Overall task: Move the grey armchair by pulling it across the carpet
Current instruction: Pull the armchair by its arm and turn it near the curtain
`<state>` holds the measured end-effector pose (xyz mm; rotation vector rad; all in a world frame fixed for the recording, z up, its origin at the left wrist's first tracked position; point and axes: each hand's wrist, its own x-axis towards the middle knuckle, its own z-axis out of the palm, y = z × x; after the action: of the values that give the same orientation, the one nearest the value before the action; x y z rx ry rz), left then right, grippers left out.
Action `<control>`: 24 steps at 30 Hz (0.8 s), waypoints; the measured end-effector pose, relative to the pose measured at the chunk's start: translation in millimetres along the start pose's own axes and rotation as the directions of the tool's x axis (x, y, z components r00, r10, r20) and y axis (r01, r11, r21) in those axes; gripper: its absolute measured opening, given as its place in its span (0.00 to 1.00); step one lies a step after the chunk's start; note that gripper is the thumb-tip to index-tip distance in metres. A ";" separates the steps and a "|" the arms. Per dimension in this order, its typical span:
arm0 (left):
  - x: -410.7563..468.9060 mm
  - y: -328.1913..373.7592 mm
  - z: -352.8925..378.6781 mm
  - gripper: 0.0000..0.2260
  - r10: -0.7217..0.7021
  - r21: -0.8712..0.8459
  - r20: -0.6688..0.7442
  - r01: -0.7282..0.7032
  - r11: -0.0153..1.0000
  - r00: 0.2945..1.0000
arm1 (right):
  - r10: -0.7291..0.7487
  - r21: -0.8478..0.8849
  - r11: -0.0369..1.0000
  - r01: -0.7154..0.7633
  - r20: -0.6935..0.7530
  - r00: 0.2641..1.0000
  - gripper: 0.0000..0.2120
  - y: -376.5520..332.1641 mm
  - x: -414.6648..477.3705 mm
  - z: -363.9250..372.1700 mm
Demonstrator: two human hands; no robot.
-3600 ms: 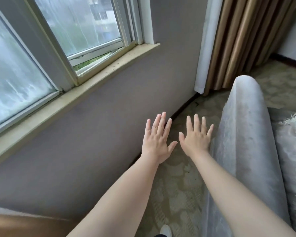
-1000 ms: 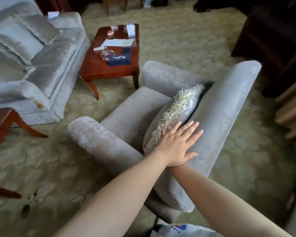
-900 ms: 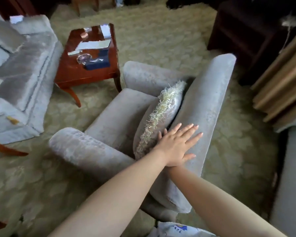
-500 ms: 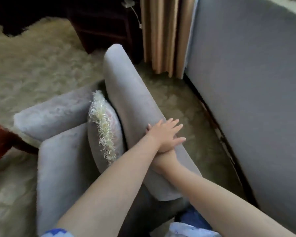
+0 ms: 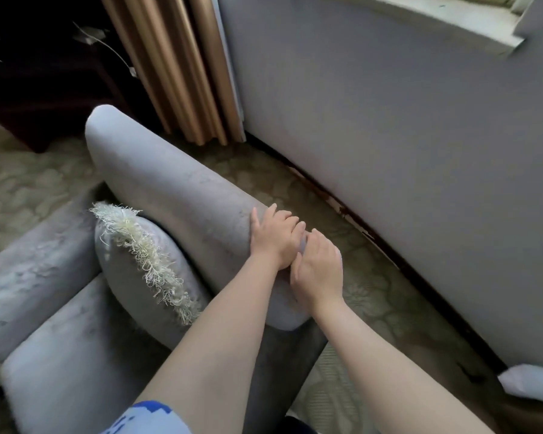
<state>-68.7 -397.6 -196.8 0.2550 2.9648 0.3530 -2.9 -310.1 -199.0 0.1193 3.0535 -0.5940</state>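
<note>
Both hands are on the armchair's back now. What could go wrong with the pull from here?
The left hand and right hand grip the grey armchair close together near one end of its backrest, so it may swivel rather than slide straight. The wall stands close behind it; a swing could bump it. The fringed cushion leans loose against the backrest and may topple.

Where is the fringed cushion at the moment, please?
In the head view, the cushion stands left of centre on the armchair seat, leaning against the backrest, just left of the left hand.
</note>
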 end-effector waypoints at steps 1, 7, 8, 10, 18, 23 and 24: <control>1.4 -0.5 2.1 0.20 -0.014 0.019 -0.005 0.014 1.000 1.000 | 0.019 0.044 0.999 -0.016 -0.074 0.997 0.17 1.1 2.4 4.8; 13.4 2.4 5.3 0.18 0.007 0.277 -0.025 0.000 0.961 1.000 | 0.027 0.083 0.997 -0.007 -0.233 0.972 0.13 2.5 9.1 17.1; 14.3 2.9 4.0 0.17 0.031 0.308 -0.013 -0.026 0.951 0.999 | 0.051 0.088 0.996 -0.034 -0.206 0.977 0.13 3.7 12.1 16.0; 15.2 1.8 2.9 0.18 0.085 0.326 0.013 -0.085 0.942 0.996 | 0.166 0.173 0.975 -0.139 -0.156 0.974 0.13 8.2 22.2 9.4; 19.4 -8.0 7.9 0.20 0.222 0.258 -0.019 -0.210 0.943 0.975 | 0.362 0.164 0.921 -0.354 -0.018 0.932 0.25 19.1 43.0 19.9; 10.0 -13.4 14.4 0.20 0.249 0.255 -0.050 -0.229 0.940 0.967 | 0.426 0.165 0.899 -0.406 -0.110 0.898 0.23 12.8 30.5 23.7; 6.0 -12.9 14.2 0.20 0.256 0.249 -0.052 -0.236 0.939 0.965 | 0.434 0.162 0.896 -0.414 -0.119 0.893 0.23 12.2 25.8 23.6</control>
<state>-74.2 -405.7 -214.3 0.6596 3.0615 0.0267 -27.3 -305.9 -226.5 0.8499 2.9697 -0.7778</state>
